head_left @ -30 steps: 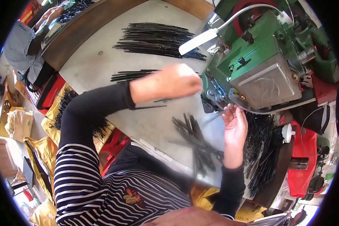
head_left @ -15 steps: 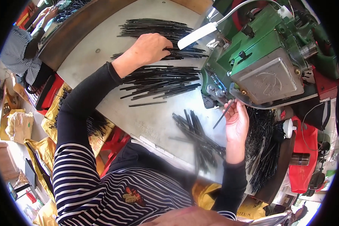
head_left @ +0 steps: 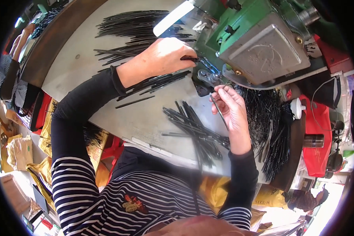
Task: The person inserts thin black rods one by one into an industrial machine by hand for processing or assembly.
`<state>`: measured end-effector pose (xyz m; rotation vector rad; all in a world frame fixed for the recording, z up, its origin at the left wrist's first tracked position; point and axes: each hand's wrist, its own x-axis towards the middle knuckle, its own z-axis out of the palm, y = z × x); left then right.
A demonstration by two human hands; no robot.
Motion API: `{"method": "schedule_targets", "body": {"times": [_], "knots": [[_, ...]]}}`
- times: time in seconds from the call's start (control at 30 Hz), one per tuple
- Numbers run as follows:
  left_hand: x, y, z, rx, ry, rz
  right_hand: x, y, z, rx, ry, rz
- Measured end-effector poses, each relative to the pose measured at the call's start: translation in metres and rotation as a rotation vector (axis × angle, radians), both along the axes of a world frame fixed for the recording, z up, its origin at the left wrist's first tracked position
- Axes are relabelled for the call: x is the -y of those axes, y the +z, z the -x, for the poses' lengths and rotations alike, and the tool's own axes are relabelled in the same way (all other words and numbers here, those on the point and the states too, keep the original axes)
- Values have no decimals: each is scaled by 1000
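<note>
My left hand [head_left: 161, 59] is closed at the fingertips on a thin black strip [head_left: 190, 59], beside the blue-lit metal guides of the green machine [head_left: 246, 47]. Much of that strip is hidden by the hand. Just below the machine's working end, my right hand [head_left: 232, 108] pinches another thin black strip [head_left: 219, 113], which slants down across the palm. Rows of similar black strips [head_left: 126, 23] lie on the pale worktable [head_left: 106, 98] behind and under my left hand. Nearer to me, a crossed heap of strips [head_left: 192, 126] lies left of my right wrist.
A white lamp [head_left: 173, 17] hangs over the table's far side. Right of my right hand, a tangled mass of black strips [head_left: 273, 133] lies against the brown raised edge [head_left: 295, 157]. Yellow sacks [head_left: 269, 196] stand below. A co-worker's arm [head_left: 17, 59] shows at the far left.
My left hand has moved from the rows of strips to the machine's guides, now with a strip in its fingers. My right hand has drawn slightly back from the machine. The view has shifted.
</note>
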<state>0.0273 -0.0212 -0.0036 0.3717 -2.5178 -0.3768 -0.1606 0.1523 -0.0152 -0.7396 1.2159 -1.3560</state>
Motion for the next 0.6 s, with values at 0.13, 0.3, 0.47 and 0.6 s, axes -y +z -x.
{"method": "schedule_targets", "body": {"times": [0.13, 0.3, 0.47, 0.6], "knots": [[-4, -9, 16, 61, 7, -189, -1, 0, 1, -59, 69, -13], [-16, 1, 18, 33, 52, -175, -3, 11, -7, -206, 183, -74], [-24, 4, 20, -20, 71, -206, -1, 9, -18, -269, 205, -63], [-29, -3, 28, -4, 29, -321, -1, 11, -19, -292, 202, -74]]}}
